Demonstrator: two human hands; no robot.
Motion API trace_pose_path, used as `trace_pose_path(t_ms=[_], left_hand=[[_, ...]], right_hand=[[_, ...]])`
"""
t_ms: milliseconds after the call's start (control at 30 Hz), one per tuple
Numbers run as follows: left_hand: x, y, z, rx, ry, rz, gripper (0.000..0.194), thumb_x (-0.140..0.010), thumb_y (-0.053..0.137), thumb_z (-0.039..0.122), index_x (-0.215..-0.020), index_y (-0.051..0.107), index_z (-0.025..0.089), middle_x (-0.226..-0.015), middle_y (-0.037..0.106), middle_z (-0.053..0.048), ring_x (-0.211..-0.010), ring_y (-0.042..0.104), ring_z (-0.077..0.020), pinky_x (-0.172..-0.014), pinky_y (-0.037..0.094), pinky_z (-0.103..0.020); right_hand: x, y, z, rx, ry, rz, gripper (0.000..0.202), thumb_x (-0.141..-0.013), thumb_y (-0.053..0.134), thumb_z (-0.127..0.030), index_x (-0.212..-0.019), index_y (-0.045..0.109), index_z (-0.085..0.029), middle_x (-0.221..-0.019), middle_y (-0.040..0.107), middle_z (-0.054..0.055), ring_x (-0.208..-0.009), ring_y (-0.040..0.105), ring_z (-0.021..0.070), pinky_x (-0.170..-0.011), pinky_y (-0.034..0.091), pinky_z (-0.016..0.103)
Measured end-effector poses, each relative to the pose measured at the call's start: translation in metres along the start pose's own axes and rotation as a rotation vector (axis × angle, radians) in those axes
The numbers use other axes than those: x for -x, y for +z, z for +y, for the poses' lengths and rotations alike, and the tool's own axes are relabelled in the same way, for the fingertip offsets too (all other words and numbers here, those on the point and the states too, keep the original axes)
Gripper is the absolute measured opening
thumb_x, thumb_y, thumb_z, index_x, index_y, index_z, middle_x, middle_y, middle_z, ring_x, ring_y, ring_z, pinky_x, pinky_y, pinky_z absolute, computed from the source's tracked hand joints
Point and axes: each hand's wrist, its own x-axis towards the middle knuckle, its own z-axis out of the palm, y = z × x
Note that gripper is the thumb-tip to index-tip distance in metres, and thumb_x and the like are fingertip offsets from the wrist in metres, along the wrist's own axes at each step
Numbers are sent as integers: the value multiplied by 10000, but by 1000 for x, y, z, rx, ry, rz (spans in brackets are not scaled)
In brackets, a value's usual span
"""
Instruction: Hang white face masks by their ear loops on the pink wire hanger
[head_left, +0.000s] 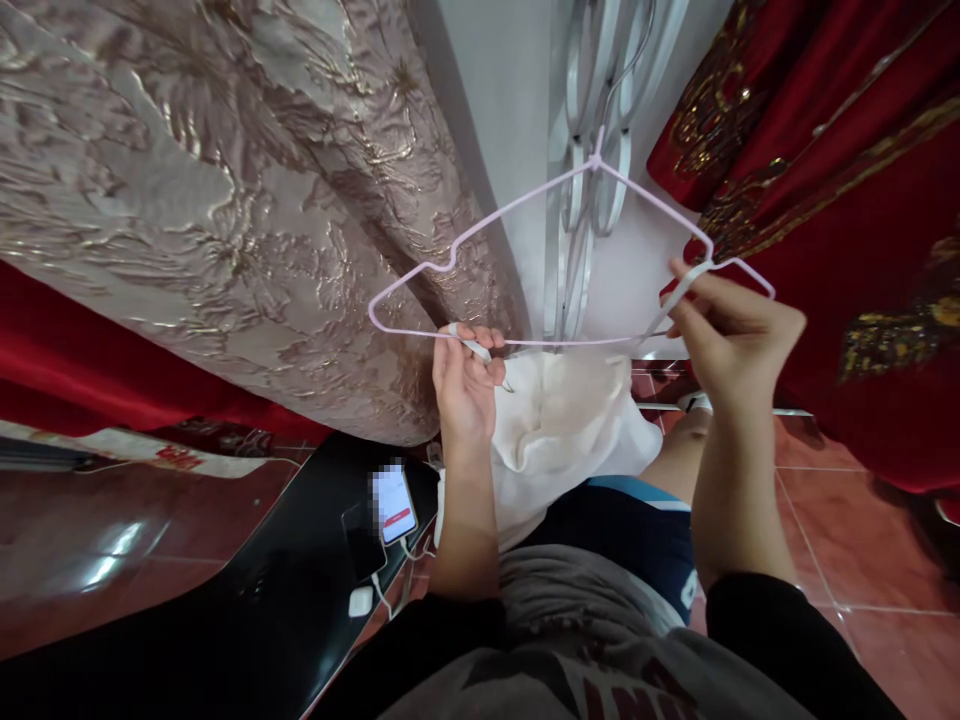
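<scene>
A pale pink wire hanger (517, 203) hangs by its hook in front of a white metal frame. Below its bottom bar hangs a white garment (562, 425) with thin straps. My right hand (739, 335) pinches one white strap (679, 297) at the hanger's right notch, and the strap runs down toward the garment. My left hand (465, 385) is curled at the left part of the bottom bar, its fingers closed on the other white strap (474, 349). The left notch of the hanger holds no strap.
A shiny beige embossed fabric (262, 200) hangs close on the left, and a red gold-trimmed fabric (847, 250) on the right. Behind the hanger stands the white metal frame (574, 75). A black bench (247, 590) at lower left bears a lit phone (396, 505) and charging cables.
</scene>
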Motion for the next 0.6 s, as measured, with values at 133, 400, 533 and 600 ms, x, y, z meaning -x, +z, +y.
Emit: trace_pose_path(t_ms=[133,400,533,600], left_hand=[[1,0,1,-40,-21,-10,310,-979,872,494,-973,708,231,-893,658,-32,-918,709,-149,-505,455,-135],[-1,-1,5,-49,-63,22,352,-939,906,511,-956,693,230,-890,652,-34,-927,715,-148,-480,422,-123],[-2,0,6,-110,-40,70,397,-932,899,554,-944,661,236,-884,630,-36,-916,703,-158,-469,392,-147],[-2,0,7,-137,-46,64,425,-913,908,579,-942,653,240,-886,633,-41,-923,705,-169,-456,374,-158]], right_hand=[[-27,4,20,-125,-151,477,195,-856,927,-434,-983,919,-286,-665,699,-25,-511,484,84,-458,367,264],[2,-19,34,2,-251,577,195,-1031,766,-453,-955,885,-319,-828,704,25,-875,786,234,-633,602,342],[24,-17,24,72,-133,366,398,-969,826,-534,-1307,842,-323,-1163,795,97,-1128,809,375,-815,678,519],[24,-20,30,20,-136,473,400,-1000,782,-551,-1348,815,-356,-1214,778,85,-1130,795,359,-742,662,492]])
